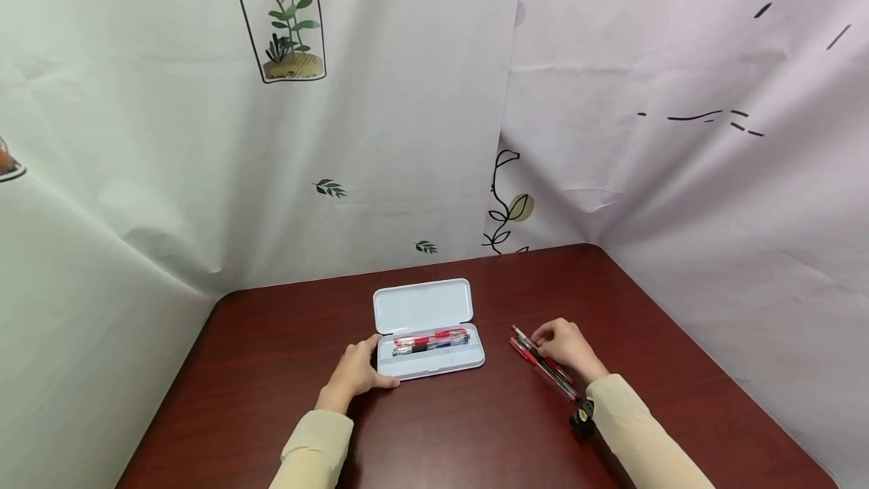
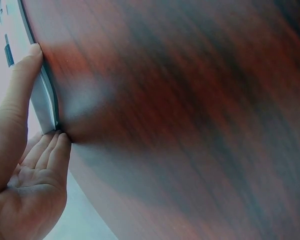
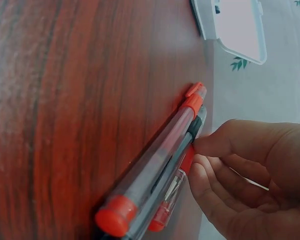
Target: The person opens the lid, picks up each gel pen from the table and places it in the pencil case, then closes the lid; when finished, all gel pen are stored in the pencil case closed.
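Head view high above the table [image 1: 475,429]; wrist views close, sharing the pencil case [image 1: 428,327].

Both my forearms, in pale cream sleeves, reach forward and slightly inward over the surface. My left hand [image 1: 356,373] lies low with its palm turned inward, thumb stretched ahead and the fingers [image 2: 54,152] held straight and close together. My right hand [image 1: 566,347] sits knuckles up, its fingers [image 3: 210,187] curled under with the thumb tip pressed toward them in a pinch.
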Available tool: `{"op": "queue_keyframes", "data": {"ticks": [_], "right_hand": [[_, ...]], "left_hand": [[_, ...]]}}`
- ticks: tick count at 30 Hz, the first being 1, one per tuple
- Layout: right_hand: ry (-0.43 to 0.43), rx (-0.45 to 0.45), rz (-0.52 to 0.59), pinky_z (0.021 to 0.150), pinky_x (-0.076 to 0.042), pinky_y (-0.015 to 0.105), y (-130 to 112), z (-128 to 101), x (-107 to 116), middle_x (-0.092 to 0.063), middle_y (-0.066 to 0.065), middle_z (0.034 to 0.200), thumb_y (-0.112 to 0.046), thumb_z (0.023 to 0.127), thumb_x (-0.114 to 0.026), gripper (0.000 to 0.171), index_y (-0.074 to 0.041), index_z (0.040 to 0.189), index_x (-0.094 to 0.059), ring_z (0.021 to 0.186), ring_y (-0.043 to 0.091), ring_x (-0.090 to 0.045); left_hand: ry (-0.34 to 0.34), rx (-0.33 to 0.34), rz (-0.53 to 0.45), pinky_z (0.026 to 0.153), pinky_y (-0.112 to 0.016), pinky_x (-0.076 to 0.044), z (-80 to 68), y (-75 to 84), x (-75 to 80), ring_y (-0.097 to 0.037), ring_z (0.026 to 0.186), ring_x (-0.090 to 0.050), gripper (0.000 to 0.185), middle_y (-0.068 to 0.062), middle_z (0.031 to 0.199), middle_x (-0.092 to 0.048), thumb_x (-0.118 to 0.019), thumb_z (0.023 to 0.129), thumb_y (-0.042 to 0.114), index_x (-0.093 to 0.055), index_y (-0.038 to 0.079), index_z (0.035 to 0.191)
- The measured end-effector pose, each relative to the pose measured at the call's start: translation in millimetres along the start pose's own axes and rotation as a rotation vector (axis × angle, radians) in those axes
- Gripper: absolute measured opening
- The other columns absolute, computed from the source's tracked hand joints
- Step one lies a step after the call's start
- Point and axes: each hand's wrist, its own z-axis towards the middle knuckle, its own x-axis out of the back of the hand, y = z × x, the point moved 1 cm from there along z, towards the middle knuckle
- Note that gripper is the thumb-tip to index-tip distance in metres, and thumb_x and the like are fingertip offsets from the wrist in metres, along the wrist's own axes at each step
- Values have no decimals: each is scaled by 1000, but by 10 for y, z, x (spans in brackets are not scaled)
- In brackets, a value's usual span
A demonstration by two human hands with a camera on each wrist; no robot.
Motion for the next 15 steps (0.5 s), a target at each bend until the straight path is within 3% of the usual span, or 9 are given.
{"op": "queue_keyframes", "data": {"ticks": [15], "right_hand": [[19, -23, -115, 56, -45, 31, -36, -2, 11, -69, 5, 80, 1, 74, -69, 12, -4, 84, -74, 64, 17, -54]], "left_hand": [[-7, 3, 2, 90, -47, -50, -14, 33, 27, -27, 96, -62, 85, -17, 114, -67, -97, 55, 23, -59, -3, 126]]}}
